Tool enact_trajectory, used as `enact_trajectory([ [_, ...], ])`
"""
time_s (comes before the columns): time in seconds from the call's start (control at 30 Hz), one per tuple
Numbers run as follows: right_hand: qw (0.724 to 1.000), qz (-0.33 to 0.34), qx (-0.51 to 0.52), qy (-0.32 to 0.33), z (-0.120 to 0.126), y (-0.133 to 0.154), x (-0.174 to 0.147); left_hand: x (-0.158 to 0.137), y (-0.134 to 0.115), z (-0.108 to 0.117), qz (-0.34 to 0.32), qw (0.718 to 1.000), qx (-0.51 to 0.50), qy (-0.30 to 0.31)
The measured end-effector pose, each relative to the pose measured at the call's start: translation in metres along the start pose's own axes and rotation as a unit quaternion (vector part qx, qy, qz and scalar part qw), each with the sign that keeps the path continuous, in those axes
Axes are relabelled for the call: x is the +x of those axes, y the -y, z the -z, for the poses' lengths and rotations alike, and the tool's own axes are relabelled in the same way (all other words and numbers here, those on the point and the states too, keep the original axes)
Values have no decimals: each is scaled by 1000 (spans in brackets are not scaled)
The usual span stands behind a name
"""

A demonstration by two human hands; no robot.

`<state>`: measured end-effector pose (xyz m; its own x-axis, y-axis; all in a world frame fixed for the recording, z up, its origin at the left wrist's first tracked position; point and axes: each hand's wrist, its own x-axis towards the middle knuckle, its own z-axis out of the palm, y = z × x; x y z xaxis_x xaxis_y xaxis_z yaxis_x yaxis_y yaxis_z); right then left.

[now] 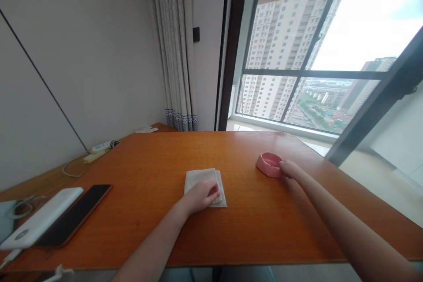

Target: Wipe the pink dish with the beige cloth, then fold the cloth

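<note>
A folded white tissue (198, 176) lies flat near the middle of the wooden table. My left hand (202, 194) rests on top of it with the fingers curled in. The undersides of those fingers are hidden, so I cannot tell if they pinch the tissue. To the right stands a pink ashtray (268, 167) with an angular rim, upright on the table. My right hand (289, 169) grips its right edge, fingers closed on the wall.
At the left lie a black phone (76, 216) and a white power bank (42, 216) with a cable. Behind them, a power strip (102, 146) sits by the wall. The wooden table's (158, 238) front edge runs beneath my forearms. A large window (307, 72) is beyond.
</note>
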<state>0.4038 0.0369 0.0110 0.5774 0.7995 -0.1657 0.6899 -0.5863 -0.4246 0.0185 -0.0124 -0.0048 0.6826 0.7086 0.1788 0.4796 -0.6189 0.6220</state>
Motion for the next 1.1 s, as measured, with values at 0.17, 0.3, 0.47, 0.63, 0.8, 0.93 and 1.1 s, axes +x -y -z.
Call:
enact_trajectory([
  [0.17, 971, 149, -79, -167, 11, 28, -52, 0, 2, -4, 15, 1000, 0, -13],
  [0.3, 916, 397, -19, -42, -18, 70, -122, 3, 5, -5, 37, 992, -25, -120],
  [0.47, 908, 404, 37, 107, -82, 100, -165, 4, 17, 11, 100, 926, -103, -348],
  [0.63, 928, 367, 9, 69, -114, 110, -166, 4, 29, 26, 155, 862, -179, -448],
  [0.8, 922, 379, 37, 71, -120, 121, -155, 10, 21, 12, 109, 927, -211, -289],
  [0.93, 930, 260, 217, 142, -117, 134, -151, 8, 14, 4, 89, 956, -224, -168],
  [1.1, 785, 205, 468, 351, -114, 143, -157, 6, 20, 0, 97, 954, -212, -188],
])
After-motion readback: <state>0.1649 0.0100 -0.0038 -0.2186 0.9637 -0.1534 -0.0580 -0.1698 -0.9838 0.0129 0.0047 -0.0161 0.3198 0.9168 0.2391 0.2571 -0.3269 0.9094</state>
